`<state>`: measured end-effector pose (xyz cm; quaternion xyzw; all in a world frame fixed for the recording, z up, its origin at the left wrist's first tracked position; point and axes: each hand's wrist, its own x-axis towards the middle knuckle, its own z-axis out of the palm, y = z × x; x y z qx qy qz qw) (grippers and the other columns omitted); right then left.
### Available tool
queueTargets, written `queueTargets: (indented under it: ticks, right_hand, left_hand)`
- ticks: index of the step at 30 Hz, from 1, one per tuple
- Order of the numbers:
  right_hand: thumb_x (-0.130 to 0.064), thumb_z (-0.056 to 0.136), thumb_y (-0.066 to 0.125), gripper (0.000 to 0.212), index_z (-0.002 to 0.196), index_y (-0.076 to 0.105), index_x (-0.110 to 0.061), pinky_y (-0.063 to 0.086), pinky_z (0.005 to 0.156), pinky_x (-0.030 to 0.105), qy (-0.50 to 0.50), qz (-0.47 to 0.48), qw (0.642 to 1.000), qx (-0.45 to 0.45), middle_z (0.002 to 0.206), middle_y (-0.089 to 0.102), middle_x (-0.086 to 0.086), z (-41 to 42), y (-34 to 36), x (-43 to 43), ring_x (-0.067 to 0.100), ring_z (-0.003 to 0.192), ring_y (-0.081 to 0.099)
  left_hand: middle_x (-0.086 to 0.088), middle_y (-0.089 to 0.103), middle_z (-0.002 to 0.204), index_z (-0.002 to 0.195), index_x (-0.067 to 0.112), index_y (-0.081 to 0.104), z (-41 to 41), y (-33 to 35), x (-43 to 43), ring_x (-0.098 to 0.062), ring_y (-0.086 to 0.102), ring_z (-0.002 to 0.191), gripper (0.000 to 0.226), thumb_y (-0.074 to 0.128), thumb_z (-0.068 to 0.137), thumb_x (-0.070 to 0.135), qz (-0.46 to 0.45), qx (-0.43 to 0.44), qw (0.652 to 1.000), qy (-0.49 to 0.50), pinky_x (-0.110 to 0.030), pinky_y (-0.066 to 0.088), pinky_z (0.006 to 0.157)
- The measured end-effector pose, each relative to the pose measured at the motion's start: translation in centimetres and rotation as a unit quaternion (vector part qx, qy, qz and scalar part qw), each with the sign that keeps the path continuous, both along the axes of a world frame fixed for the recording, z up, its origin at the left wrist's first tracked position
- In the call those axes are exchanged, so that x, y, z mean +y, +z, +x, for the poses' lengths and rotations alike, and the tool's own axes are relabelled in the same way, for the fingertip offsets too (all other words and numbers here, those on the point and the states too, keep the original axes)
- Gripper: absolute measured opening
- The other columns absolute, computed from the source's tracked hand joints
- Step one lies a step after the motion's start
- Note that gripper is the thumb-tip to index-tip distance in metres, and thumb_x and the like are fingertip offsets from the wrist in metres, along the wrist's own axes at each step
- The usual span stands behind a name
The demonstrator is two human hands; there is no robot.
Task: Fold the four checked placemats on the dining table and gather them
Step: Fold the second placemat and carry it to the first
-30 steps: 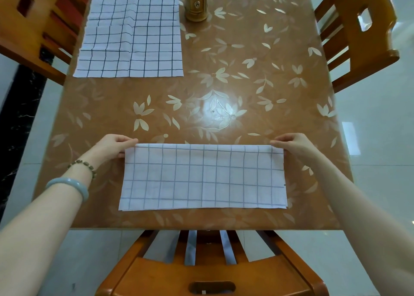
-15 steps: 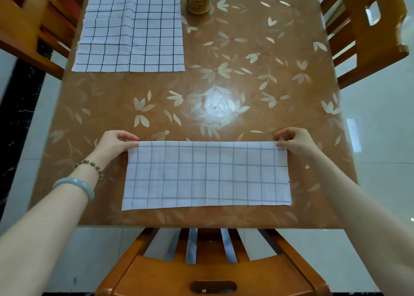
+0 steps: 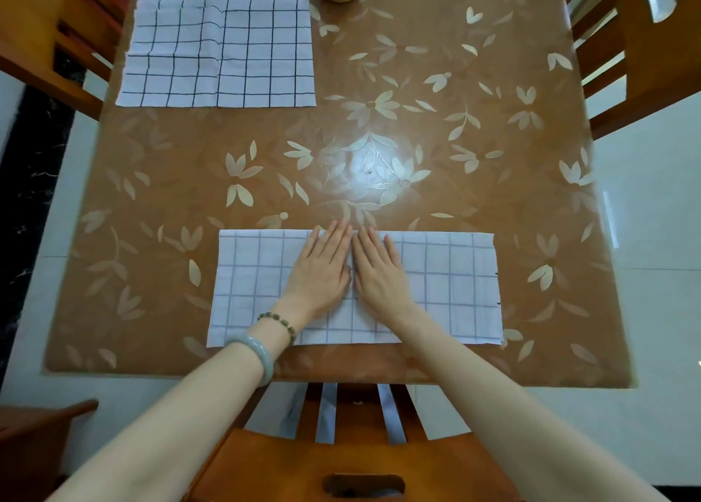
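Table (image 3: 417, 84) is sitting on pale tiles (image 3: 656, 217); left hand (image 3: 320, 270) and right hand (image 3: 379, 270), off the placemat (image 3: 447, 285) corners now, are pressing its middle flat-fingered.

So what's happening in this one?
A person is partway through folding checked placemats at the dining table. The left hand and right hand press flat, side by side, on the middle of the folded placemat, a long strip near the front edge. The unfolded placemat lies spread out at the far left.
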<state>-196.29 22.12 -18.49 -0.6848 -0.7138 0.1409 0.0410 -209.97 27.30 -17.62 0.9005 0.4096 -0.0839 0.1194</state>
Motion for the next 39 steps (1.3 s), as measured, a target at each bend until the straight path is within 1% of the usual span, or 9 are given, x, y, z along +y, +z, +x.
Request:
queueTargets:
  ticks: [4, 7, 10, 17, 21, 25, 28, 35, 39]
  right_hand:
    - [-0.025, 0.093, 0.031, 0.053, 0.135, 0.046, 0.002, 0.028, 0.113, 0.047, -0.008, -0.033, 0.999, -0.016, 0.141, 0.047, 0.018, -0.3, -0.9, -0.5, 0.031, 0.135, 0.040]
    - [-0.032, 0.096, 0.030, 0.056, 0.139, 0.040, 0.001, 0.020, 0.113, 0.044, -0.022, -0.041, 0.999, -0.012, 0.146, 0.041, 0.017, 0.9, -1.2, -0.9, 0.029, 0.138, 0.035]
    - [-0.038, 0.097, 0.023, 0.060, 0.143, 0.031, -0.001, 0.013, 0.115, 0.043, -0.062, -0.043, 0.997, -0.027, 0.151, 0.032, 0.016, 4.2, -1.3, -1.9, 0.026, 0.142, 0.024]
    - [-0.048, 0.095, 0.000, 0.065, 0.147, 0.001, -0.009, -0.005, 0.118, 0.033, -0.116, -0.079, 0.988, -0.061, 0.157, 0.002, 0.007, 14.7, -0.5, -4.7, 0.016, 0.144, -0.004]
    - [-0.045, 0.096, 0.016, 0.066, 0.147, 0.026, -0.004, 0.011, 0.118, 0.040, -0.102, -0.056, 0.993, -0.033, 0.155, 0.023, 0.011, 17.0, 0.3, -4.7, 0.025, 0.144, 0.018]
    - [-0.029, 0.089, 0.051, 0.042, 0.122, 0.056, -0.004, 0.039, 0.094, 0.044, -0.121, 0.002, 0.993, 0.005, 0.116, 0.055, 0.016, 17.4, 1.3, -3.2, 0.036, 0.108, 0.048]
    - [-0.023, 0.081, 0.064, 0.026, 0.103, 0.059, -0.010, 0.039, 0.082, 0.039, -0.130, -0.046, 0.990, 0.019, 0.098, 0.058, 0.008, 18.0, 2.2, -1.4, 0.030, 0.093, 0.048]
    - [-0.023, 0.078, 0.067, 0.030, 0.063, 0.043, -0.010, 0.028, 0.057, 0.031, -0.193, -0.201, 0.954, 0.106, 0.069, 0.041, 0.002, 19.3, 4.5, 0.5, 0.021, 0.071, 0.040]
    - [-0.027, 0.080, 0.070, 0.025, 0.073, 0.058, -0.006, 0.033, 0.055, 0.026, -0.272, -0.252, 0.899, 0.234, 0.065, 0.050, 0.002, 20.3, 5.9, -0.3, 0.017, 0.058, 0.045]
  left_hand:
    - [-0.010, 0.010, 0.159, 0.149, 0.006, 0.011, -0.5, -1.7, -0.6, -0.020, 0.007, 0.147, 0.063, 0.014, 0.096, 0.040, -0.018, 0.030, 0.999, 0.006, -0.042, 0.001, 0.119]
    - [-0.006, 0.007, 0.160, 0.150, 0.011, 0.005, -0.9, -1.7, -0.6, -0.017, 0.002, 0.147, 0.065, 0.012, 0.097, 0.048, -0.012, 0.034, 0.999, 0.031, -0.043, 0.001, 0.118]
    - [0.001, -0.017, 0.158, 0.151, 0.017, -0.012, -3.4, -1.8, 0.3, -0.014, -0.016, 0.146, 0.067, 0.006, 0.098, 0.054, -0.019, 0.035, 0.993, 0.108, -0.042, -0.008, 0.120]
    - [-0.001, -0.014, 0.160, 0.151, 0.016, -0.011, -12.7, -1.5, 2.3, -0.013, -0.015, 0.147, 0.074, 0.000, 0.095, 0.063, -0.005, 0.054, 0.966, 0.254, -0.043, -0.004, 0.120]
    - [-0.007, -0.011, 0.161, 0.151, 0.011, -0.009, -12.7, -0.6, 2.4, -0.017, -0.015, 0.147, 0.077, -0.001, 0.094, 0.062, 0.013, 0.078, 0.963, 0.258, -0.042, -0.010, 0.119]
    - [-0.007, -0.023, 0.157, 0.148, 0.011, -0.020, -7.7, 0.3, 0.2, -0.017, -0.025, 0.144, 0.082, 0.003, 0.091, 0.065, -0.032, 0.039, 0.992, 0.115, -0.033, -0.021, 0.115]
    - [-0.003, -0.025, 0.157, 0.147, 0.014, -0.022, -3.4, 0.9, -0.9, -0.015, -0.028, 0.143, 0.095, 0.015, 0.085, 0.075, -0.089, 0.020, 0.996, -0.011, -0.033, -0.020, 0.116]
    - [-0.002, -0.032, 0.153, 0.148, 0.012, -0.024, -1.1, 1.0, 0.6, -0.020, -0.029, 0.142, 0.134, 0.048, 0.063, 0.087, -0.114, 0.096, 0.985, -0.087, -0.044, -0.017, 0.117]
    - [0.000, -0.032, 0.154, 0.146, 0.015, -0.028, -1.0, 0.9, 0.7, -0.019, -0.030, 0.142, 0.137, 0.052, 0.060, 0.087, -0.122, 0.092, 0.985, -0.078, -0.046, -0.015, 0.117]
